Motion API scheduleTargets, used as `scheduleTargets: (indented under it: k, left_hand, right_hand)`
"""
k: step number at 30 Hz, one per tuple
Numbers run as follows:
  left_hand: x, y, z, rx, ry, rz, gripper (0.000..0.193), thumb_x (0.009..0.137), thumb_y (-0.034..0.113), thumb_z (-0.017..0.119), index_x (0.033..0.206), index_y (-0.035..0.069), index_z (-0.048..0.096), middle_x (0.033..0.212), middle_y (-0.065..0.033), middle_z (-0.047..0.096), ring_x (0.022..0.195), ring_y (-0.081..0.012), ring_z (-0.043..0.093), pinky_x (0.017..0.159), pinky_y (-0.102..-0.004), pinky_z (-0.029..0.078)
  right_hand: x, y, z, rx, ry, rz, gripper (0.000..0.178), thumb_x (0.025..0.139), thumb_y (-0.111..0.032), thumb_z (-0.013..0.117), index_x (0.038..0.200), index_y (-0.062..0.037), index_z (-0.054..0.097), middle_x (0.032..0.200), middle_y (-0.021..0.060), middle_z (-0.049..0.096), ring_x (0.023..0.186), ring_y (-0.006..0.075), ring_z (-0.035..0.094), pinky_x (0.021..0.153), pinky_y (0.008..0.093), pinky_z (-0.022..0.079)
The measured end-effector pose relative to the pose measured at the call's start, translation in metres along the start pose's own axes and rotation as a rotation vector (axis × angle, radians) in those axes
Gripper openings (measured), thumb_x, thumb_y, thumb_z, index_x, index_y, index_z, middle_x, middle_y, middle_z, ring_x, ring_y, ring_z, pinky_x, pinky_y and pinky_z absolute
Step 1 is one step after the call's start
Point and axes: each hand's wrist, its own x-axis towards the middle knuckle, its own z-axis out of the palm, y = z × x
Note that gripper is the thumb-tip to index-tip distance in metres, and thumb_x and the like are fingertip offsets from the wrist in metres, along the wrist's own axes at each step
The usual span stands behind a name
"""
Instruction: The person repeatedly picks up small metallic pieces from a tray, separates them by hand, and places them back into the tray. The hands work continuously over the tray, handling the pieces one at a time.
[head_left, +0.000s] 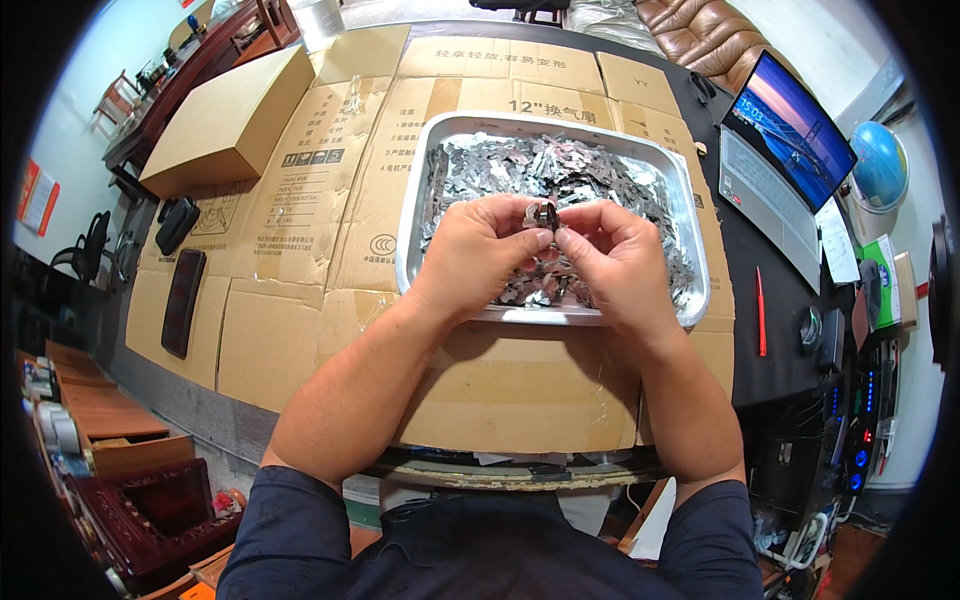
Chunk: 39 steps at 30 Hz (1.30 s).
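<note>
A silver metal tray full of small, shiny, flat metal pieces lies on flattened cardboard in front of me. Over its near half, my left hand and my right hand meet, thumbs and fingertips pinched together. Between them they grip a small stack of dark, shiny metal pieces. The stack's lower part is hidden behind my thumbs. Both hands are closed on it.
Flattened cardboard covers most of the table. A closed carton, a black case and a phone lie to the left. On the right are an open laptop, a red pen and a globe.
</note>
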Motion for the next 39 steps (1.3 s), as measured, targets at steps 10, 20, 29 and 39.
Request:
scheduleTargets:
  k: [10, 20, 29, 39]
  left_hand:
    - [-0.002, 0.007, -0.001, -0.144, -0.122, -0.104, 0.020, 0.101, 0.008, 0.066, 0.118, -0.001, 0.069, 0.102, -0.0063, 0.074, 0.089, -0.0128, 0.072, 0.074, -0.0228, 0.057]
    - [-0.001, 0.009, -0.005, -0.146, -0.087, -0.161, 0.017, 0.101, 0.011, 0.066, 0.113, 0.001, 0.070, 0.099, -0.0060, 0.074, 0.086, -0.0126, 0.072, 0.073, -0.0242, 0.058]
    - [-0.001, 0.007, -0.007, -0.093, -0.127, -0.138, 0.014, 0.099, 0.009, 0.067, 0.106, -0.002, 0.073, 0.089, -0.0024, 0.072, 0.078, -0.0071, 0.066, 0.070, -0.0216, 0.054]
    - [-0.004, 0.008, -0.003, 0.045, -0.132, -0.115, 0.014, 0.099, 0.006, 0.066, 0.105, -0.004, 0.074, 0.087, -0.0027, 0.073, 0.076, -0.0059, 0.064, 0.068, -0.0245, 0.053]
  right_hand:
    - [0.006, 0.006, -0.016, 0.420, -0.136, 0.224, 0.015, 0.092, -0.008, 0.077, 0.105, -0.0017, 0.071, 0.092, 0.0037, 0.072, 0.074, 0.0068, 0.065, 0.060, 0.0196, 0.047]
    - [0.006, 0.001, -0.012, 0.258, -0.121, 0.120, 0.029, 0.089, -0.006, 0.080, 0.114, 0.0029, 0.069, 0.097, 0.0053, 0.069, 0.070, 0.0059, 0.062, 0.059, 0.0210, 0.048]
    - [0.001, -0.006, -0.008, -0.432, -0.073, -0.291, 0.056, 0.072, -0.008, 0.090, 0.123, -0.0022, 0.069, 0.091, 0.0055, 0.061, 0.063, 0.0108, 0.052, 0.057, 0.0264, 0.047]
    - [-0.002, -0.007, -0.011, -0.640, -0.127, -0.417, 0.049, 0.074, -0.008, 0.086, 0.120, -0.0046, 0.070, 0.101, 0.0112, 0.064, 0.079, 0.0282, 0.066, 0.070, 0.0368, 0.056]
